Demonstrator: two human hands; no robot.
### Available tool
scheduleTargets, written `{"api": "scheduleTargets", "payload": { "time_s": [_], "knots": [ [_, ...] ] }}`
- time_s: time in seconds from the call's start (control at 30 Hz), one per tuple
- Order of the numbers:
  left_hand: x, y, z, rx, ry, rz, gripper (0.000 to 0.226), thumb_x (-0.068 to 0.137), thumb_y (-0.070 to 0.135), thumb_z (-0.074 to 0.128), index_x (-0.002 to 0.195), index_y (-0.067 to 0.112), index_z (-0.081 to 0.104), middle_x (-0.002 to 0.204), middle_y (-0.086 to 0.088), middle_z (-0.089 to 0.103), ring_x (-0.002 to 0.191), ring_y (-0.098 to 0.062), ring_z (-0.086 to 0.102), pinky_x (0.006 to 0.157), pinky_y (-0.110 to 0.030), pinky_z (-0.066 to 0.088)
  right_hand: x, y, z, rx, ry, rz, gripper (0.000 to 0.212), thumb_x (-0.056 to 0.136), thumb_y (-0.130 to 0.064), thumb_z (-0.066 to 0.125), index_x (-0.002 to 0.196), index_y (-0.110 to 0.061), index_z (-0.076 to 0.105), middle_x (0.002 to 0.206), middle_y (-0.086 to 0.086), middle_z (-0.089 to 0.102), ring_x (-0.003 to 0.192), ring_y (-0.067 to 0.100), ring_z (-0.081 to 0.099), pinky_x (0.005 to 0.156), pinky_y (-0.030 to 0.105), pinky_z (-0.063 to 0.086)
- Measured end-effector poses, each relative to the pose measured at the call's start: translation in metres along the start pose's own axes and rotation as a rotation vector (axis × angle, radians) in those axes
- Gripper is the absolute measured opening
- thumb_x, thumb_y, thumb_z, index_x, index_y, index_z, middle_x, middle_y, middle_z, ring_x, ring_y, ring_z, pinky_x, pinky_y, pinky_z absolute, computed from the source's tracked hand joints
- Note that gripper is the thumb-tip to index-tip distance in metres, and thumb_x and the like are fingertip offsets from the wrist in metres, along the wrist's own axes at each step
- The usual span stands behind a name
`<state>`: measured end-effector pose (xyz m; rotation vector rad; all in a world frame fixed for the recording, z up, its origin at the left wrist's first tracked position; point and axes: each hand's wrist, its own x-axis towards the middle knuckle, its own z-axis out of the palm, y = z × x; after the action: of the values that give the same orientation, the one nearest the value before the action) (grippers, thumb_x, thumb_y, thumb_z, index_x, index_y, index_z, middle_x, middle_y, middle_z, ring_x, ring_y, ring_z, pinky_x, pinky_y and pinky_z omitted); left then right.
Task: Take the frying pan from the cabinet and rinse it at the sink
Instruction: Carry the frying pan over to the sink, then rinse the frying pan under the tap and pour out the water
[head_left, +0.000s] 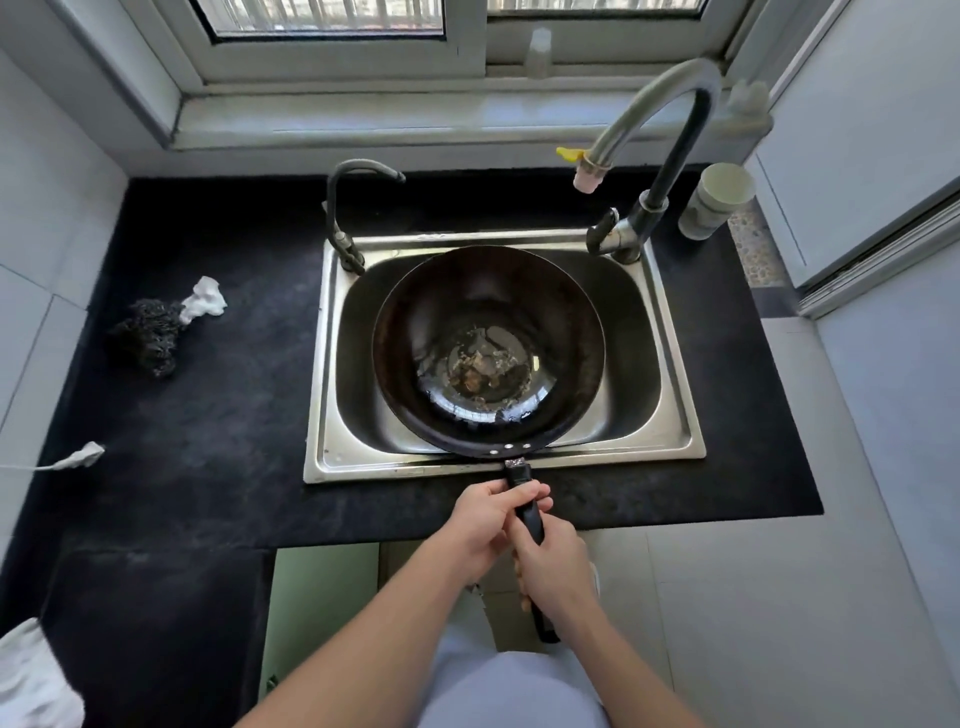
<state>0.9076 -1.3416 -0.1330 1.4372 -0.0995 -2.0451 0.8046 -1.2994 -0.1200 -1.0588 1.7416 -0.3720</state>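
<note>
A round black frying pan (488, 312) sits in the steel sink (670, 415), with a little water and brownish residue at its bottom. Its black handle (522, 480) sticks out over the sink's front rim toward me. My left hand (480, 525) grips the handle close to the pan. My right hand (556, 566) grips the handle just behind it, nearer my body. The tall curved tap (670, 104) stands at the sink's back right corner, its spout above and behind the pan's right side. No water is seen running.
A smaller black tap (343, 218) stands at the sink's back left. A steel scourer (148, 332) and a white rag (205, 301) lie on the black counter (208, 441) to the left. A pale cup (717, 200) stands at the back right. A window sill runs behind.
</note>
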Motion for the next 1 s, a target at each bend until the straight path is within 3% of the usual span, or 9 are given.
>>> {"api": "scheduleTargets", "payload": {
  "time_s": [0.2,0.43,0.63,0.77,1.0],
  "knots": [
    [0.004,0.001,-0.004,0.077,0.026,-0.007,0.025,0.091,0.009,0.066,0.112,-0.005,0.068,0.104,-0.017,0.073,0.093,-0.022,0.07,0.086,-0.032,0.057,0.01,0.001,0.008,0.068,-0.007,0.047,0.039,0.096,-0.035,0.057,0.062,-0.015,0.058,0.048,-0.001,0.059,0.043,0.013,0.054,0.053,0.048,0.055],
    [0.01,0.002,-0.011,0.112,0.018,-0.01,0.023,0.091,0.011,0.067,0.109,-0.003,0.07,0.104,-0.016,0.074,0.088,-0.021,0.071,0.091,-0.035,0.055,0.008,-0.004,0.015,0.18,-0.002,0.089,0.036,0.099,-0.026,0.057,0.068,-0.007,0.061,0.044,-0.001,0.056,0.037,0.011,0.052,0.044,0.033,0.048],
    [0.011,0.008,-0.01,0.146,0.056,-0.002,0.02,0.091,0.017,0.067,0.101,0.0,0.073,0.099,-0.014,0.076,0.09,-0.031,0.064,0.078,-0.041,0.049,0.017,-0.011,0.015,0.196,-0.006,0.088,0.036,0.1,-0.025,0.051,0.071,-0.008,0.062,0.046,0.001,0.057,0.036,0.014,0.052,0.039,0.03,0.046],
    [0.011,0.012,-0.009,0.179,0.076,-0.013,0.016,0.091,0.019,0.068,0.091,0.005,0.077,0.093,-0.012,0.075,0.088,-0.033,0.058,0.062,-0.034,0.048,0.022,-0.013,0.017,0.166,0.007,0.064,0.036,0.101,-0.026,0.049,0.071,-0.011,0.061,0.051,0.004,0.059,0.037,0.013,0.054,0.038,0.029,0.046],
    [0.009,0.016,-0.008,0.231,0.094,-0.021,0.025,0.084,0.017,0.075,0.1,-0.002,0.074,0.094,-0.017,0.074,0.083,-0.032,0.062,0.061,-0.035,0.049,0.021,-0.016,0.017,0.149,-0.003,0.093,0.032,0.101,-0.022,0.048,0.076,-0.008,0.062,0.05,0.005,0.06,0.036,0.014,0.054,0.037,0.028,0.046]
  ]
}}
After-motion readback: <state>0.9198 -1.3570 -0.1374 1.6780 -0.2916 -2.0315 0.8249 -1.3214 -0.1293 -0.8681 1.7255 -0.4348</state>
